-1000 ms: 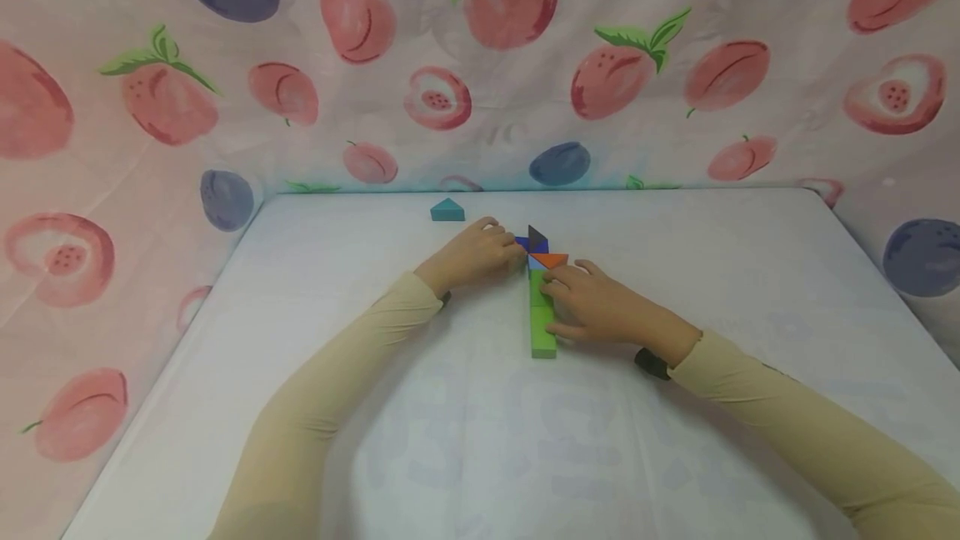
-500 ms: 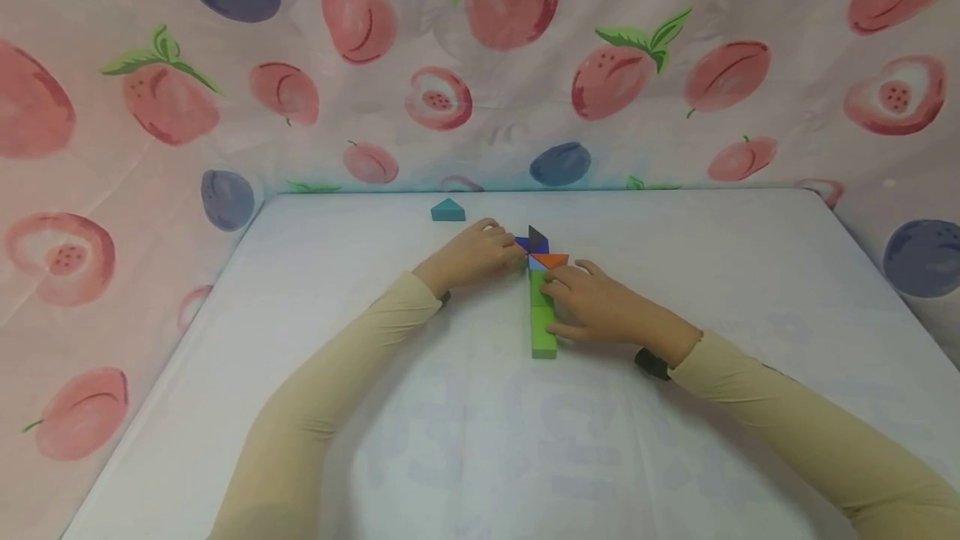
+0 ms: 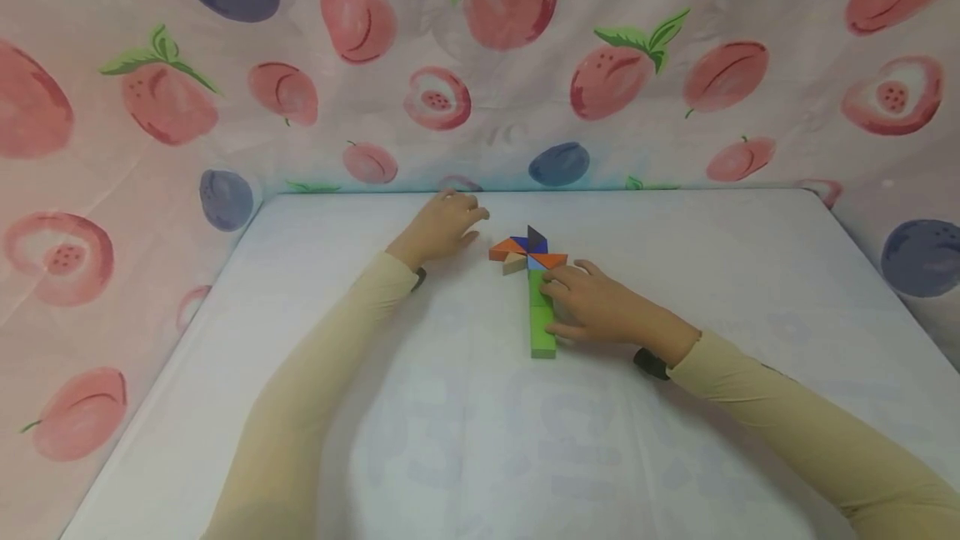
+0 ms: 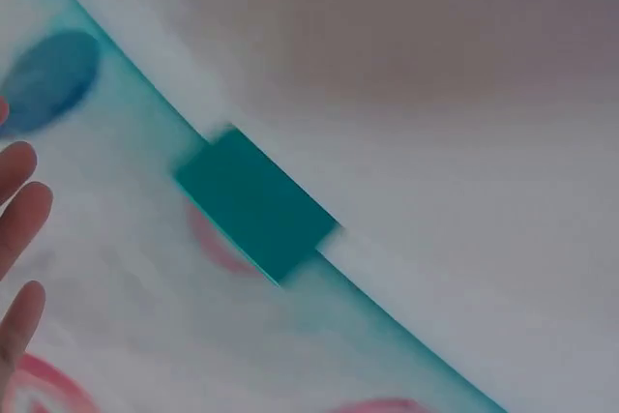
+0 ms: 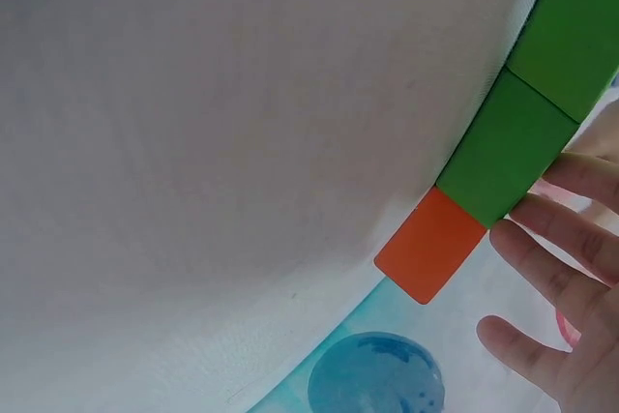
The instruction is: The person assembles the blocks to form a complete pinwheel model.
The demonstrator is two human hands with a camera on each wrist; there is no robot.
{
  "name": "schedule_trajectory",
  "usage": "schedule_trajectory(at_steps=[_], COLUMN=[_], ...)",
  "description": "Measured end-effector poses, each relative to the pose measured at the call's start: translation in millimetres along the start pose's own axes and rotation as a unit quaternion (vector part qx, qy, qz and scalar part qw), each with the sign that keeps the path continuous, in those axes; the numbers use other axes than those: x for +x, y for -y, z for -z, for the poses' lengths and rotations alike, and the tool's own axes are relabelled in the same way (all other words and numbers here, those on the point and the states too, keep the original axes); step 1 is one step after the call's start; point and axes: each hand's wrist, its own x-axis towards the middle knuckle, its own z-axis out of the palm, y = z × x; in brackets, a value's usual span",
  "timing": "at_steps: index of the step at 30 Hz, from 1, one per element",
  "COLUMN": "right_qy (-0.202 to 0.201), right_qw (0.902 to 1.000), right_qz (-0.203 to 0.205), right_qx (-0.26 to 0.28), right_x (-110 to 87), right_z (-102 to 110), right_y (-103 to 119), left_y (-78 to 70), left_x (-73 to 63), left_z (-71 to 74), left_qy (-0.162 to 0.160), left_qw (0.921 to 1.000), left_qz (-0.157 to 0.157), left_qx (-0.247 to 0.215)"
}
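In the head view my left hand [image 3: 438,227] is held out with its fingers extended and grips nothing. It covers the teal triangular block there; the left wrist view shows that teal block [image 4: 256,205] apart from the fingers [image 4: 21,229]. My right hand [image 3: 600,302] rests its fingertips on the green blocks [image 3: 543,336], which lie end to end like a stem. Above them lies a pinwheel of triangular blocks: a right orange block [image 3: 551,259], a left orange block [image 3: 506,249], a tan block [image 3: 513,263], a dark block [image 3: 536,238], dark blue pieces and a light blue piece [image 3: 533,263].
A white cloth covers the table [image 3: 465,440]. Behind it and at both sides hangs a fruit-patterned curtain [image 3: 337,132].
My left hand has left the pinwheel's left side and moved left and back, over the teal block. The left orange and tan blocks are now uncovered. My right hand stays put.
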Motion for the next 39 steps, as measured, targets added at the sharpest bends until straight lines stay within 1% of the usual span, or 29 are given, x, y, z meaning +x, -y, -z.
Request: schedule_trajectory(at_steps=[3, 6, 9, 12, 22, 29, 33, 39], right_qy=[-0.002, -0.003, -0.006, -0.008, -0.001, 0.0, -0.003, -0.013], right_qw=[1.0, 1.0, 1.0, 0.9999, 1.0, 1.0, 1.0, 0.9998], right_qz=[0.001, 0.002, 0.004, 0.006, 0.004, 0.003, 0.004, 0.01], right_qx=[0.0, 0.001, 0.001, -0.001, -0.002, -0.005, -0.008, -0.012], right_x=[-0.1, 0.2, 0.3, 0.5, 1.1, 0.7, 0.0, -0.7], right_z=[0, 0, 0, 1, 0, 0, -1, -2], right_y=[0, 1, 1, 1, 1, 1, 0, -2], left_y=[22.6, 38.8, 48.1, 52.5, 55.4, 54.8, 51.3, 34.6], left_x=[-1.4, -3.1, -3.8, -3.1, -0.3, -2.5, -8.6, -24.4], left_z=[-7.1, -14.7, -20.2, -23.4, -25.7, -28.0, -27.4, -17.4], left_qy=[0.015, 0.032, 0.046, 0.05, 0.043, 0.036, 0.034, 0.021], left_qw=[0.999, 0.9959, 0.9926, 0.9913, 0.9916, 0.9927, 0.9949, 0.9988], left_qz=[0.043, 0.084, 0.11, 0.12, 0.121, 0.113, 0.092, 0.042], left_qx=[-0.003, -0.013, -0.019, -0.021, -0.014, -0.026, -0.023, -0.015])
